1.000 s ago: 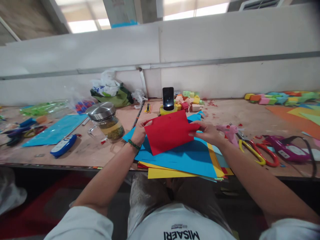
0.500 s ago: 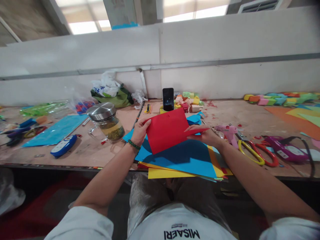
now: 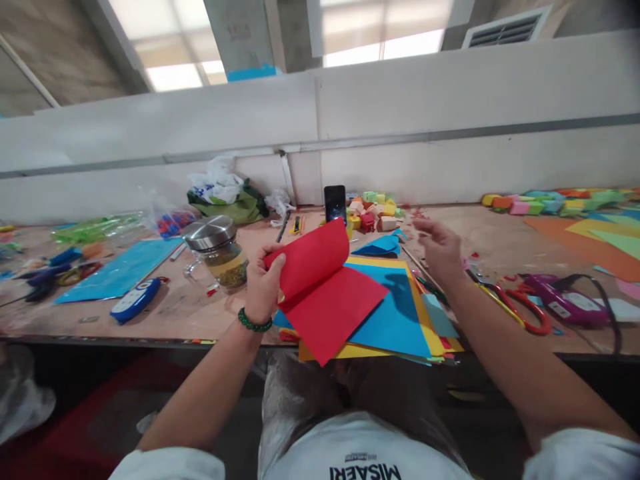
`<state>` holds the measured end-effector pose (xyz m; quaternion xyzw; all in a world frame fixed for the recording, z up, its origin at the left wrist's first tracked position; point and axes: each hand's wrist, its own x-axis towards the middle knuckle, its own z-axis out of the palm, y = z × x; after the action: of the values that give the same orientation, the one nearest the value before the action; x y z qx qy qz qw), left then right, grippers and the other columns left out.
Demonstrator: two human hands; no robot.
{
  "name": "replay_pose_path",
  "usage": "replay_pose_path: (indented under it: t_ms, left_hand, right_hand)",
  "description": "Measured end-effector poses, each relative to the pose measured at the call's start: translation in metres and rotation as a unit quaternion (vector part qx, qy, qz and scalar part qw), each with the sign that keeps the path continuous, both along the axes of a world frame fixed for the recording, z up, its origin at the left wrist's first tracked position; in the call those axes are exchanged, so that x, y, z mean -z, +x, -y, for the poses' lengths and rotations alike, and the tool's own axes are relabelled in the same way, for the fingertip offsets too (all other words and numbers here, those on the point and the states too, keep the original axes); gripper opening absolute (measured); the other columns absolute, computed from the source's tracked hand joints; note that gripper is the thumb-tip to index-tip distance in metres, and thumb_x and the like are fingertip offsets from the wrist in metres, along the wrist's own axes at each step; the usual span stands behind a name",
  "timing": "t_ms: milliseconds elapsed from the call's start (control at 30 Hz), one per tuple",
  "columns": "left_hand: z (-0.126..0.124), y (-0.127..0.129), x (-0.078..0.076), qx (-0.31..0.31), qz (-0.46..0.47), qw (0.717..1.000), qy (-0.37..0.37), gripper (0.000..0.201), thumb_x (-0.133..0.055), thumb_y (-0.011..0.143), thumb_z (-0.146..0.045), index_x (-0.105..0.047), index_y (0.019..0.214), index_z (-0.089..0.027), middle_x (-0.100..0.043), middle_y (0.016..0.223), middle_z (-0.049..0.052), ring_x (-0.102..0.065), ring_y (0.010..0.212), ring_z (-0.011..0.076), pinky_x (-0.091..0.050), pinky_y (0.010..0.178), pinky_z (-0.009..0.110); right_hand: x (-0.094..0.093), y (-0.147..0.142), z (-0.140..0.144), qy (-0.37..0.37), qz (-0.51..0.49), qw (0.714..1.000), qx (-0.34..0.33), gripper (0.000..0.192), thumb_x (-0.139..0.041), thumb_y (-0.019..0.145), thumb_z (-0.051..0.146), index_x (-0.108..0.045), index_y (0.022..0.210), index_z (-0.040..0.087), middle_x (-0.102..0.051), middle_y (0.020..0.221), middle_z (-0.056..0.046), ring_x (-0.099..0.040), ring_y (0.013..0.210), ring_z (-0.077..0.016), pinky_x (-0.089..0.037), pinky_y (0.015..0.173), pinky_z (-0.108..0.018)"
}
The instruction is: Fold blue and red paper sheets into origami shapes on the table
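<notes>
My left hand (image 3: pixel 265 283) grips the left edge of a folded sheet of red paper (image 3: pixel 340 307), thumb on top. The upper flap stands up in a curve, and the lower half lies tilted over a sheet of blue paper (image 3: pixel 395 320). Yellow paper (image 3: pixel 415 293) shows beneath the blue sheet. My right hand (image 3: pixel 443 253) is raised to the right of the stack, apart from the red paper. Its fingers are loosely bent with a gap between them, somewhat blurred, and hold nothing visible. A bent piece of blue paper (image 3: pixel 380 245) lies behind the stack.
Scissors (image 3: pixel 533 313) and a purple device with a strap (image 3: pixel 570 297) lie at right. A glass jar with a metal lid (image 3: pixel 220 257) stands at left, near a blue-and-white device (image 3: pixel 135 301). Behind are an upright phone (image 3: pixel 335 202) and small paper blocks (image 3: pixel 370 217).
My right hand has let go of the red paper and moved up and right. The red sheet, formerly held flat between both hands, has fallen partly open in my left hand.
</notes>
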<state>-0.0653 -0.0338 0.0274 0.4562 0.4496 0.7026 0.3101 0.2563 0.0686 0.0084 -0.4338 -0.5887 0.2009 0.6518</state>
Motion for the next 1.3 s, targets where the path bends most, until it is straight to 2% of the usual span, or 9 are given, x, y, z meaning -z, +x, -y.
replay_pose_path:
  t_ms: [133, 233, 333, 467, 567, 700, 800, 967, 1300]
  left_hand:
    - [0.038, 0.015, -0.004, -0.015, -0.01, 1.0, 0.013, 0.045, -0.069, 0.076, -0.03, -0.057, 0.119, -0.025, -0.063, 0.083, -0.002, -0.06, 0.068, 0.0119, -0.05, 0.064, 0.021]
    - [0.059, 0.036, -0.003, -0.097, -0.048, 0.993, 0.052, 0.029, -0.064, 0.083, -0.034, -0.062, 0.111, -0.025, -0.065, 0.099, 0.001, -0.062, 0.086, 0.0156, -0.052, 0.076, 0.025]
    - [0.074, 0.063, 0.005, -0.168, -0.074, 0.978, 0.099, 0.023, -0.059, 0.089, -0.037, -0.063, 0.11, -0.027, -0.065, 0.107, 0.002, -0.062, 0.097, 0.0188, -0.051, 0.088, 0.03]
    - [0.09, 0.083, 0.016, -0.1, -0.155, 0.974, 0.133, 0.032, -0.056, 0.092, -0.043, -0.063, 0.12, -0.03, -0.067, 0.105, 0.004, -0.064, 0.1, 0.0214, -0.052, 0.092, 0.035]
    - [0.092, 0.069, 0.018, -0.068, -0.231, 0.954, 0.179, 0.075, -0.059, 0.083, -0.063, -0.035, 0.148, -0.032, -0.059, 0.127, 0.011, -0.059, 0.116, 0.0279, -0.05, 0.099, 0.042]
    - [0.078, 0.019, 0.024, -0.147, -0.292, 0.926, 0.187, 0.121, -0.075, 0.063, -0.068, -0.005, 0.155, -0.031, -0.027, 0.155, 0.016, -0.031, 0.143, 0.0362, -0.038, 0.11, 0.049]
    - [0.067, -0.013, 0.038, -0.067, -0.353, 0.929, 0.084, 0.108, -0.076, 0.072, -0.053, -0.012, 0.155, -0.031, -0.047, 0.144, 0.014, -0.047, 0.133, 0.0312, -0.04, 0.108, 0.048]
    - [0.063, -0.024, 0.054, 0.178, -0.528, 0.831, 0.002, 0.031, -0.061, 0.085, -0.021, -0.071, 0.113, -0.028, -0.066, 0.124, 0.01, -0.057, 0.121, 0.0268, -0.042, 0.106, 0.047]
    - [0.055, -0.007, 0.047, 0.226, -0.594, 0.772, 0.004, 0.038, -0.054, 0.086, -0.014, -0.071, 0.116, -0.029, -0.068, 0.12, 0.008, -0.061, 0.11, 0.0243, -0.045, 0.1, 0.043]
  right_hand:
    - [-0.035, -0.013, 0.062, 0.031, 0.132, 0.988, -0.072, 0.027, -0.062, 0.085, 0.042, -0.07, 0.105, 0.026, -0.072, 0.106, -0.006, -0.066, 0.103, -0.0284, -0.052, 0.094, -0.047]
    - [-0.038, -0.053, 0.127, 0.076, 0.299, 0.929, -0.206, 0.081, -0.072, 0.072, 0.061, -0.048, 0.141, 0.028, -0.065, 0.126, -0.011, -0.061, 0.114, -0.0347, -0.051, 0.097, -0.051]
    - [-0.019, -0.098, 0.157, 0.115, 0.38, 0.891, -0.223, 0.118, -0.078, 0.064, 0.059, -0.018, 0.155, 0.015, -0.052, 0.14, -0.024, -0.055, 0.122, -0.0413, -0.051, 0.096, -0.056]
    - [-0.006, -0.11, 0.143, 0.148, 0.369, 0.898, -0.19, 0.091, -0.056, 0.083, 0.015, -0.004, 0.157, 0.016, -0.058, 0.135, -0.021, -0.062, 0.114, -0.0332, -0.056, 0.089, -0.049]
    - [-0.015, -0.084, 0.13, 0.187, 0.356, 0.893, -0.202, 0.071, -0.046, 0.086, 0.008, -0.028, 0.152, 0.026, -0.064, 0.13, -0.011, -0.063, 0.116, -0.0264, -0.052, 0.098, -0.044]
    - [-0.013, -0.042, 0.129, 0.149, 0.331, 0.899, -0.247, 0.038, -0.057, 0.089, 0.025, -0.062, 0.126, 0.027, -0.072, 0.115, -0.01, -0.068, 0.105, -0.0246, -0.054, 0.093, -0.039]
    - [0.009, -0.019, 0.128, 0.083, 0.281, 0.917, -0.27, 0.026, -0.057, 0.091, 0.036, -0.073, 0.107, 0.026, -0.074, 0.107, -0.012, -0.07, 0.1, -0.0246, -0.057, 0.087, -0.037]
    - [0.031, 0.003, 0.127, -0.081, 0.267, 0.894, -0.351, 0.038, -0.065, 0.081, 0.055, -0.078, 0.1, 0.025, -0.073, 0.11, -0.015, -0.07, 0.102, -0.0287, -0.057, 0.088, -0.04]
    - [0.025, 0.01, 0.133, -0.112, 0.349, 0.875, -0.315, 0.038, -0.062, 0.086, 0.038, -0.068, 0.122, 0.027, -0.067, 0.126, -0.011, -0.062, 0.118, -0.0287, -0.05, 0.101, -0.045]
